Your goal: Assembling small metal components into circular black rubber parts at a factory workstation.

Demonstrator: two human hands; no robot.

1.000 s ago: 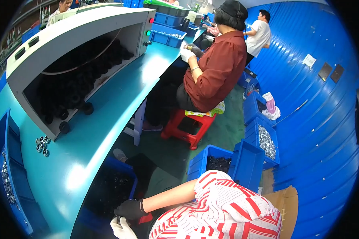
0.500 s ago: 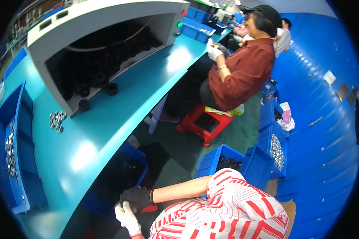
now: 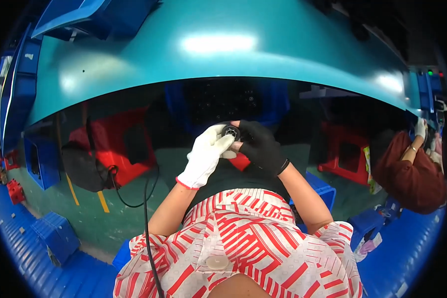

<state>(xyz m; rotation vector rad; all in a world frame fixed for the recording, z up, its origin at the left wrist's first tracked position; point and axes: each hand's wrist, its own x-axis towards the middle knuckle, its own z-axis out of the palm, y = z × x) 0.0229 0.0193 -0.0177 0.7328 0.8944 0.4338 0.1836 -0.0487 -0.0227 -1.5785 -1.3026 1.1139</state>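
Observation:
A small black wheel with a spoked centre is held between my two hands, above my lap and just short of the table's near edge. My left hand, in a white glove with a red cuff, pinches it from the left with thumb and fingers. From the right, my right hand closes on the same wheel; its black glove leaves the fingertips bare. Beyond the hands, in shadow under the table, is a blue bin with dark round parts inside.
A teal table curves across the front, with a blue bin on its far left. Red stools stand at both sides, a black bag by the left one. A cable hangs at my left. A co-worker sits at right.
My view has swung from the right side to straight down over my lap. My hands, low at the left before, are now in the middle, and the wheel between them shows clearly.

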